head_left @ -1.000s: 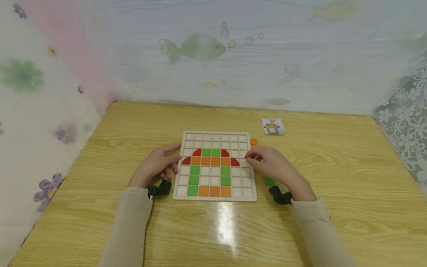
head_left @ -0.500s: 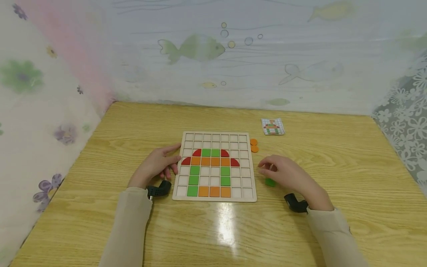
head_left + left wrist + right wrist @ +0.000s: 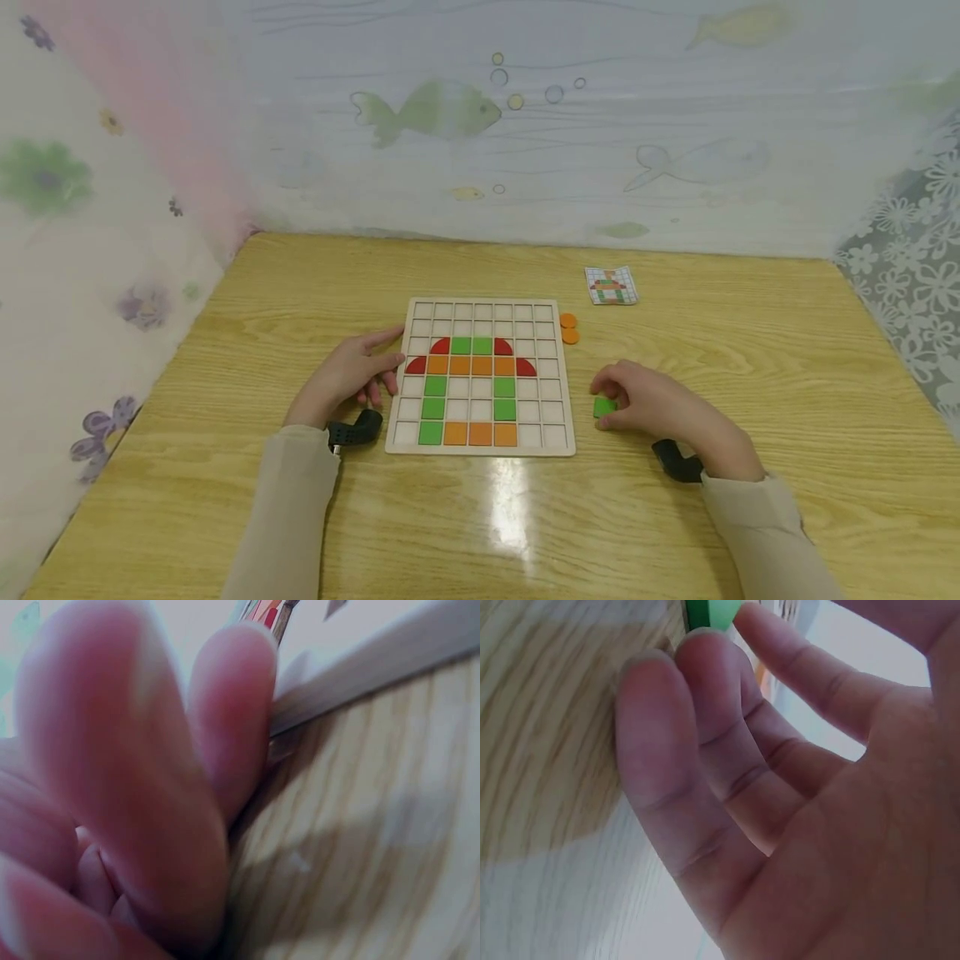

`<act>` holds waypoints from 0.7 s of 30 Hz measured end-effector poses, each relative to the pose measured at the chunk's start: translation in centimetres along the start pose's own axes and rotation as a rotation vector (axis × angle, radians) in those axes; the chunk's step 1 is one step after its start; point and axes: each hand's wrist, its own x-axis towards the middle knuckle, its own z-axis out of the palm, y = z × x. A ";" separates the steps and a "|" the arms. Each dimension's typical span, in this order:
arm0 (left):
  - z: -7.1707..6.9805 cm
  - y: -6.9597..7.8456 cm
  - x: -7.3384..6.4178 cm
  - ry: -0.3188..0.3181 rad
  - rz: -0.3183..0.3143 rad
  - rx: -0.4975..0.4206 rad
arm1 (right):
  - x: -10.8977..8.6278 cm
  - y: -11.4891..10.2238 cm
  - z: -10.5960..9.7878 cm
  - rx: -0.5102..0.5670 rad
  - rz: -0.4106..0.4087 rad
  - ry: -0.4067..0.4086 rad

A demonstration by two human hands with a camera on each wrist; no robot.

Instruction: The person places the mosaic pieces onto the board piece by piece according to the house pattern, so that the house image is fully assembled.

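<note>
A wooden grid board (image 3: 465, 451) lies flat, with green and orange square tiles and red quarter-round tiles set in several cells. My left hand (image 3: 341, 377) rests on the table, index finger and thumb at the board's left edge; in the left wrist view blurred fingertips (image 3: 232, 697) lie right at its side. To the right of the board, my right hand (image 3: 648, 404) pinches a green square tile (image 3: 603, 407) between thumb and fingers. The right wrist view shows the green tile (image 3: 718, 613) at the thumb tip, the other fingers curled beside it.
Two orange round pieces (image 3: 570, 336) lie by the board's upper right edge. Behind them is a small printed pattern card (image 3: 611, 286). Patterned sheets (image 3: 420, 167) hang at the back and left of the wooden table (image 3: 450, 533).
My right hand has moved from the board's right edge, rightward and toward me, to the green tile, and its fingers have closed about it. The left hand has stayed in place.
</note>
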 end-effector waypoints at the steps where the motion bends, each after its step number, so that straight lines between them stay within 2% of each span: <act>1: 0.0 0.0 0.0 0.001 0.001 -0.001 | 0.0 -0.1 0.0 -0.005 0.000 0.000; 9: 0.1 0.0 -0.2 -0.003 0.014 -0.016 | 0.0 -0.2 0.1 -0.037 -0.027 0.040; 21: 0.0 0.0 -0.1 -0.004 0.024 0.003 | -0.1 0.1 -0.3 -0.012 0.045 0.066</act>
